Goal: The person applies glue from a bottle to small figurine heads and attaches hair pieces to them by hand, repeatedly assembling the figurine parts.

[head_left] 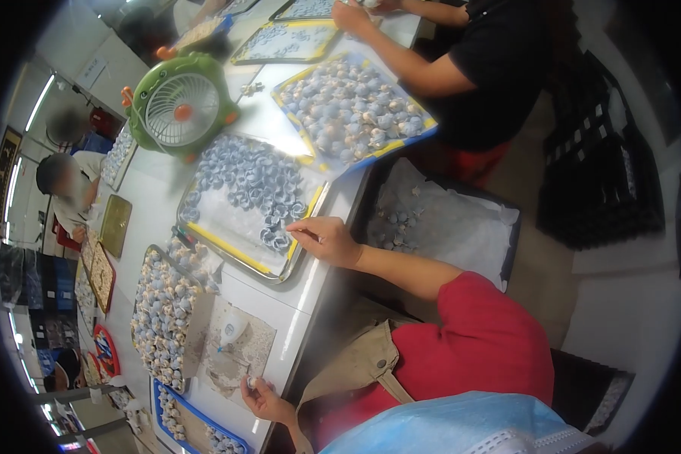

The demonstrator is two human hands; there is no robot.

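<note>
My right hand (327,240) reaches over a metal tray (227,246) edged with yellow tape. Its fingertips are pinched together at the edge of a spread of curled grey-blue petals (246,174), seemingly on one petal. Nearer my body, my left hand (268,401) holds a small pale bud (251,383) between thumb and fingers; the bud's detail is too small to make out. Beside that hand, a white glue bottle (233,328) with a blue tip lies on a stained board (259,340).
Trays of grey-blue and cream flower heads (159,303) stand past the board, with a blue-rimmed tray (204,424) close by. A green fan (181,110) stands on the table. A co-worker's arm (408,57) is beyond another full tray (348,106). A paper-lined crate (461,227) sits beside the table.
</note>
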